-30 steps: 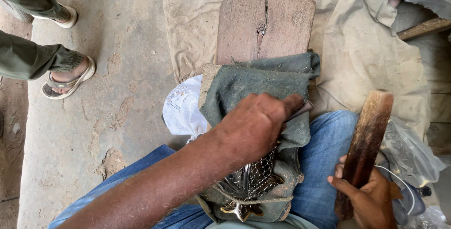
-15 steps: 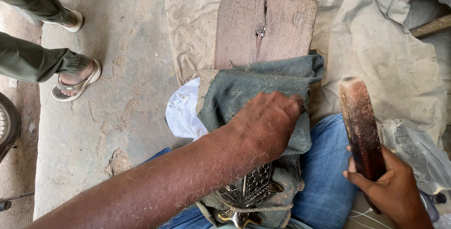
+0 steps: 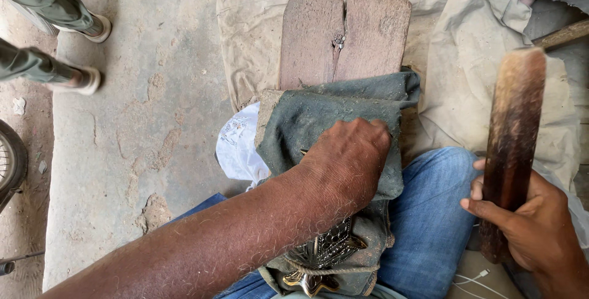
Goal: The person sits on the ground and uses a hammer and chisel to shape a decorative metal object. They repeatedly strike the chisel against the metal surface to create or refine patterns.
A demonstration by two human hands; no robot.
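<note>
A dark green cloth [image 3: 334, 121] lay at the centre of the view, draped over the near end of a split wooden board [image 3: 343, 38] and down across an embossed metal piece [image 3: 322, 256] on the person's lap. The left hand [image 3: 343, 161] pressed on the cloth, its grip closed into a fist around a thin tool barely visible. At three o'clock, the right hand [image 3: 531, 225] gripped a raised wooden mallet [image 3: 512, 133]. White plastic [image 3: 236, 145] lay at nine o'clock; a bystander's feet [image 3: 92, 29] stood at ten o'clock.

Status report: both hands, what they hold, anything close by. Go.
Left hand fisted, pressing on green cloth over embossed metal piece. Right hand grips wooden stick, raised clear. Cracked wooden block beyond the cloth.
</note>
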